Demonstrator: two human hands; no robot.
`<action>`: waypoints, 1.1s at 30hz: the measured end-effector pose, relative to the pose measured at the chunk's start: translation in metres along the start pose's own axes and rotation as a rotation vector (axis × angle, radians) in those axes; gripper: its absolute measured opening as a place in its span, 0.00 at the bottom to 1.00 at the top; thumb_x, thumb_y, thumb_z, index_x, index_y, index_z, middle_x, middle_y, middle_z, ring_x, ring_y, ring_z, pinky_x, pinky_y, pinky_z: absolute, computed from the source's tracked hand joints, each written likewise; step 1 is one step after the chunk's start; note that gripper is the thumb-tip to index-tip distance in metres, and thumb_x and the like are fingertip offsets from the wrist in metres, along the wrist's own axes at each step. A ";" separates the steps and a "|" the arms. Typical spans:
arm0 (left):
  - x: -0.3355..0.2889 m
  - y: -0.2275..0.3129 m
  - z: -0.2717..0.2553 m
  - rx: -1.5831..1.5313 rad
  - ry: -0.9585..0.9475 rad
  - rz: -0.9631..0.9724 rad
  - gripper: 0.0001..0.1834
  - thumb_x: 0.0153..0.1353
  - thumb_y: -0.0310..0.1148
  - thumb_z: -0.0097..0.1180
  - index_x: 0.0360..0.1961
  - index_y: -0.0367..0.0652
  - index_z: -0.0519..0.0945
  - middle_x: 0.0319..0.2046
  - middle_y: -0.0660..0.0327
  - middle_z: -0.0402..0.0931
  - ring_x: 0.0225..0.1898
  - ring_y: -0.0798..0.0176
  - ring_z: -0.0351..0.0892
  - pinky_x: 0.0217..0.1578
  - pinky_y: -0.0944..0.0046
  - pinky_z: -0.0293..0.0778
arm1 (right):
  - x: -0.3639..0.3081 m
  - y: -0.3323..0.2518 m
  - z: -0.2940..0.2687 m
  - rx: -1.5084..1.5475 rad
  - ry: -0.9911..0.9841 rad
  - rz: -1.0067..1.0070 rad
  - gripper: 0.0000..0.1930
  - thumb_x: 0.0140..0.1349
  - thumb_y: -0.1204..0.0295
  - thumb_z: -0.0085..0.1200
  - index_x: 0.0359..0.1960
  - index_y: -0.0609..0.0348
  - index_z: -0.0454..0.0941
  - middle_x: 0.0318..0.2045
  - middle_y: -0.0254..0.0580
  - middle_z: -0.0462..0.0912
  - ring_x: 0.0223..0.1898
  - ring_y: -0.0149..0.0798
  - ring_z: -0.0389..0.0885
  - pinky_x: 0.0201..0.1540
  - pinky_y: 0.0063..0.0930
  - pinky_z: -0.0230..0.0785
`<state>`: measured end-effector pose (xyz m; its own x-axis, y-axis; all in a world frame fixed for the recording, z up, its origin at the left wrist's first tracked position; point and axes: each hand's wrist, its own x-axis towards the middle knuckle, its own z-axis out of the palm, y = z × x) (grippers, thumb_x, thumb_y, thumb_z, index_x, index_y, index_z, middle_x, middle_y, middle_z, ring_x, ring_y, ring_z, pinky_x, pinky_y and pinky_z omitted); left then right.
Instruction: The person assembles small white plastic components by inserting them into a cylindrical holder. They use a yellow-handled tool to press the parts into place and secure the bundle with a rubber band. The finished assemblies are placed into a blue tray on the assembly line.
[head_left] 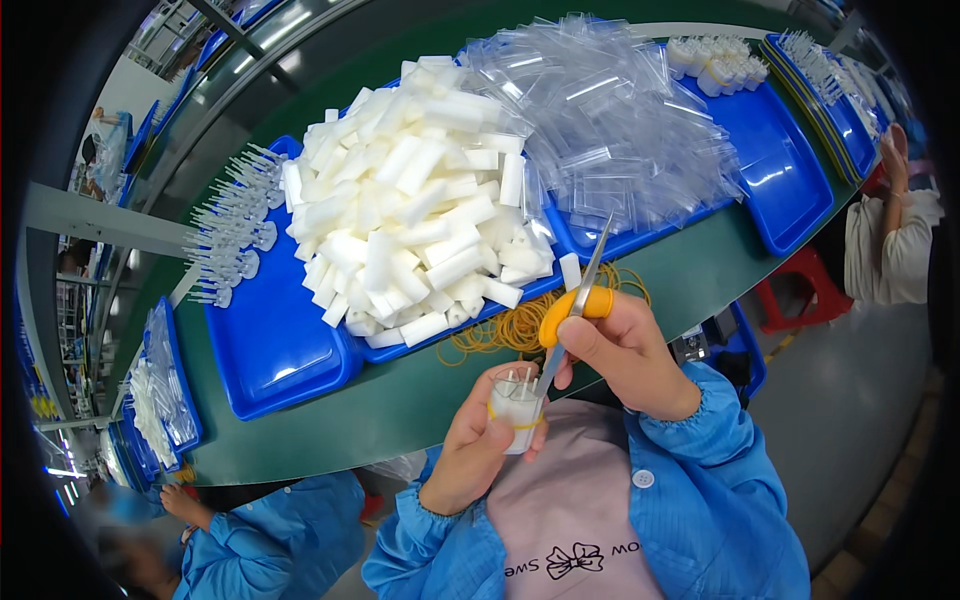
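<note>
My left hand (pixel 478 450) is closed around a small clear-wrapped bundle (pixel 518 412). White material fills the wrap, thin white prongs show at its top, and a yellow rubber band circles it. A pair of metal tweezers (pixel 590 272) is gripped in my right hand (pixel 635 360), between the thumb and a finger in a yellow finger cot (pixel 580 313). One pointed end aims up and away; the lower end is beside the bundle's top, though whether it touches is unclear. Just beyond my hands lies a heap of yellow rubber bands (pixel 515 328) on the green table.
White foam blocks (pixel 420 200) are piled on a blue tray (pixel 275 350). Clear plastic sleeves (pixel 610 120) heap on another tray to the right. White pronged parts (pixel 235 225) stand at left, banded bundles (pixel 715 62) at far right. Co-workers (pixel 270 530) sit on both sides.
</note>
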<state>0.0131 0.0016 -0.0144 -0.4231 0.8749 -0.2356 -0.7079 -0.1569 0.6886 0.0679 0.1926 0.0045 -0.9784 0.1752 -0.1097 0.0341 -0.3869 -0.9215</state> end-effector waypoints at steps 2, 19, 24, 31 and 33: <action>0.000 0.000 0.000 -0.006 -0.010 -0.003 0.34 0.63 0.48 0.52 0.61 0.37 0.57 0.45 0.56 0.68 0.33 0.65 0.71 0.31 0.68 0.68 | -0.002 0.001 0.001 0.021 -0.024 0.019 0.11 0.67 0.68 0.47 0.37 0.66 0.74 0.29 0.40 0.78 0.25 0.28 0.77 0.29 0.20 0.71; 0.001 -0.012 -0.014 -0.264 -0.022 -0.140 0.38 0.64 0.59 0.40 0.61 0.36 0.62 0.49 0.55 0.69 0.39 0.62 0.71 0.38 0.64 0.69 | -0.008 0.004 -0.002 -0.029 0.111 -0.143 0.12 0.67 0.66 0.47 0.38 0.66 0.73 0.28 0.40 0.78 0.26 0.28 0.77 0.31 0.21 0.71; 0.006 -0.005 -0.003 -0.242 -0.010 -0.183 0.37 0.66 0.57 0.39 0.63 0.34 0.58 0.48 0.56 0.69 0.40 0.61 0.71 0.41 0.64 0.69 | -0.008 0.003 -0.001 -0.035 0.076 -0.115 0.10 0.68 0.69 0.46 0.39 0.66 0.72 0.29 0.39 0.78 0.28 0.27 0.77 0.32 0.20 0.70; 0.010 -0.008 -0.009 -0.234 -0.142 -0.114 0.39 0.62 0.58 0.47 0.62 0.35 0.59 0.48 0.59 0.66 0.41 0.63 0.70 0.42 0.65 0.69 | -0.007 0.003 -0.002 -0.059 0.042 -0.108 0.10 0.68 0.69 0.45 0.38 0.66 0.72 0.29 0.39 0.77 0.28 0.27 0.76 0.32 0.20 0.70; 0.009 -0.007 -0.006 -0.196 -0.098 -0.129 0.39 0.61 0.58 0.49 0.60 0.36 0.60 0.48 0.60 0.65 0.41 0.64 0.70 0.42 0.65 0.69 | -0.006 0.004 -0.002 -0.040 0.007 -0.070 0.11 0.68 0.69 0.45 0.38 0.66 0.72 0.29 0.39 0.77 0.28 0.27 0.76 0.32 0.20 0.70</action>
<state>0.0103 0.0077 -0.0255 -0.2717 0.9324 -0.2385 -0.8528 -0.1184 0.5087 0.0743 0.1920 0.0011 -0.9772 0.2071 -0.0473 -0.0260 -0.3373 -0.9410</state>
